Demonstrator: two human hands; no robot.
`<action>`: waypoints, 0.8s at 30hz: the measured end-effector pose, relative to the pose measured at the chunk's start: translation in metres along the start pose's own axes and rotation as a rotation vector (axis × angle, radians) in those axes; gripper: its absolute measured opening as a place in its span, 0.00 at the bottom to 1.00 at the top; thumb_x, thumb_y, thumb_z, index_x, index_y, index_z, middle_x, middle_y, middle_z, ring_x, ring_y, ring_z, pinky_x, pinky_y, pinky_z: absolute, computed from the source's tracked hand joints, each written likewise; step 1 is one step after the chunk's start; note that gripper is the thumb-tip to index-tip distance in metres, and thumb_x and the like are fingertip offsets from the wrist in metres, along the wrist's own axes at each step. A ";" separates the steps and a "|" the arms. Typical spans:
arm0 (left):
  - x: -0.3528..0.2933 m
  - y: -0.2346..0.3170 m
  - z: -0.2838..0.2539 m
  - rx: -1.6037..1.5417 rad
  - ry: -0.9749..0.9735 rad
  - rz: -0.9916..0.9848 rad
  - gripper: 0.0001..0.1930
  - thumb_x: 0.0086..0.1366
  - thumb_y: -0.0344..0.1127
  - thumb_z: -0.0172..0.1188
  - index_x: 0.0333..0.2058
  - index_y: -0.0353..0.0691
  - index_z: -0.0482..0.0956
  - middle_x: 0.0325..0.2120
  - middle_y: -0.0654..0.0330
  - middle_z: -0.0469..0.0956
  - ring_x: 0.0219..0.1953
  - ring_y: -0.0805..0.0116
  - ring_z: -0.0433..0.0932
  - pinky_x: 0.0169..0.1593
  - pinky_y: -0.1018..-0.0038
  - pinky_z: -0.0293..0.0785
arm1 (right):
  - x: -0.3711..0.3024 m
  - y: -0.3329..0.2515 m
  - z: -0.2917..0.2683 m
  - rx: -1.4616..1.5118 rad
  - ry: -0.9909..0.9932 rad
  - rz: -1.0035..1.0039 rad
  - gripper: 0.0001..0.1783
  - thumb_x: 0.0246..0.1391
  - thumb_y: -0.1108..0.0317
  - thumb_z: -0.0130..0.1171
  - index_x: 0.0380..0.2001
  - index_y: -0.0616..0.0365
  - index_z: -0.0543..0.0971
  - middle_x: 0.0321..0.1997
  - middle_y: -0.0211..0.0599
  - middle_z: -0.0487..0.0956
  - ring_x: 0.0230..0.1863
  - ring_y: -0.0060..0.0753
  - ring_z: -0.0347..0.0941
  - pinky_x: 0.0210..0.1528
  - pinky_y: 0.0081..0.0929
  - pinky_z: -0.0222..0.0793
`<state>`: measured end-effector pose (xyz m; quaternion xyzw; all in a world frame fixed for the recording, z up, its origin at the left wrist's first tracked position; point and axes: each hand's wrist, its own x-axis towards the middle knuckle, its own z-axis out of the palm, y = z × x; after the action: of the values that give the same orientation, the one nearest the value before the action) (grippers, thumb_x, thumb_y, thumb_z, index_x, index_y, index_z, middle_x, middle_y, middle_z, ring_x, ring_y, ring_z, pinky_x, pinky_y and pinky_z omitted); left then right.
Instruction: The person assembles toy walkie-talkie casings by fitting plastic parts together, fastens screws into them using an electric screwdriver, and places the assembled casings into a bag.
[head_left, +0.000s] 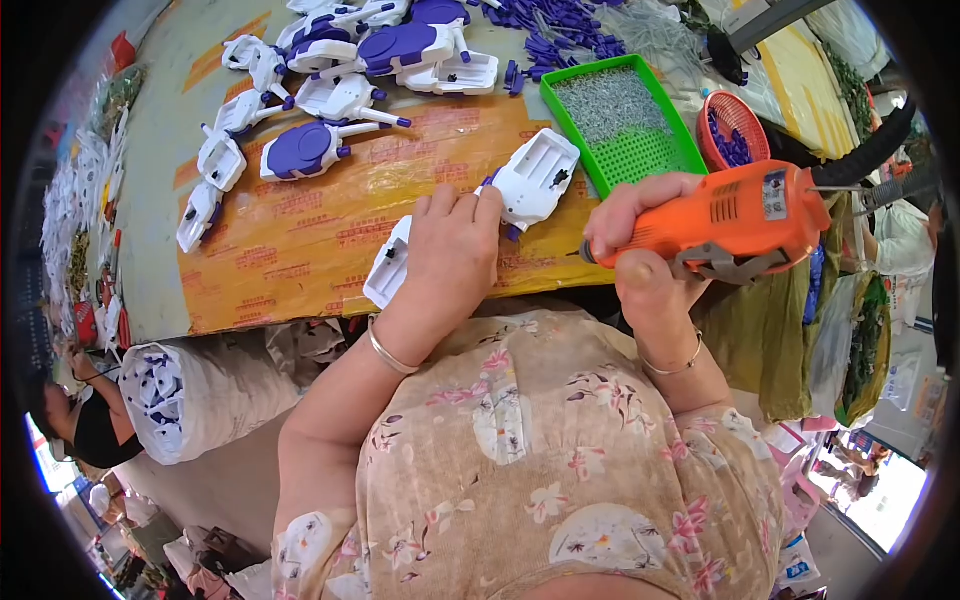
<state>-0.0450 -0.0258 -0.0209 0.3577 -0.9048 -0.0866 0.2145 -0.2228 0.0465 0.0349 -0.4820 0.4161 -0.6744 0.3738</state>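
Note:
My left hand (455, 245) is closed, its fingers pressed together over a white plastic part with purple bits on the table's near side. One open-backed white housing (540, 180) shows past the fingertips, and another white housing (388, 265) sticks out left of the hand. Whether these two are joined is hidden under the fingers. My right hand (645, 245) grips an orange electric screwdriver (735, 220) held sideways, its tip pointing left. That tip is apart from the white housings.
Several white and purple plastic assemblies (305, 150) lie at the far left. A green tray (550, 100) of small metal screws stands beside a red basket (765, 150) of purple pieces. Loose purple parts (570, 35) are heaped behind. A white sack (230, 390) stands left.

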 end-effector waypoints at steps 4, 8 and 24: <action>0.002 -0.009 -0.013 -0.167 0.070 -0.037 0.14 0.49 0.25 0.63 0.36 0.36 0.76 0.26 0.56 0.77 0.31 0.57 0.73 0.36 0.64 0.68 | 0.001 -0.004 -0.005 -0.049 -0.009 -0.007 0.19 0.37 0.75 0.69 0.33 0.61 0.71 0.27 0.29 0.74 0.28 0.18 0.67 0.33 0.18 0.64; -0.002 -0.014 -0.030 -0.637 0.031 -0.330 0.04 0.57 0.25 0.59 0.31 0.31 0.79 0.21 0.53 0.78 0.23 0.64 0.75 0.27 0.71 0.66 | 0.003 -0.007 0.000 0.017 0.089 -0.043 0.18 0.37 0.76 0.68 0.32 0.60 0.71 0.26 0.29 0.73 0.29 0.21 0.69 0.33 0.20 0.66; -0.026 -0.018 -0.037 -0.469 0.141 -0.127 0.11 0.53 0.20 0.60 0.36 0.36 0.79 0.28 0.59 0.78 0.27 0.67 0.74 0.31 0.74 0.69 | -0.012 0.004 0.001 -0.031 0.034 -0.012 0.20 0.40 0.76 0.67 0.36 0.62 0.70 0.28 0.27 0.73 0.29 0.18 0.67 0.33 0.17 0.65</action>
<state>-0.0006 -0.0211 -0.0024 0.3592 -0.8184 -0.2822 0.3485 -0.2188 0.0553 0.0270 -0.4786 0.4298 -0.6781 0.3554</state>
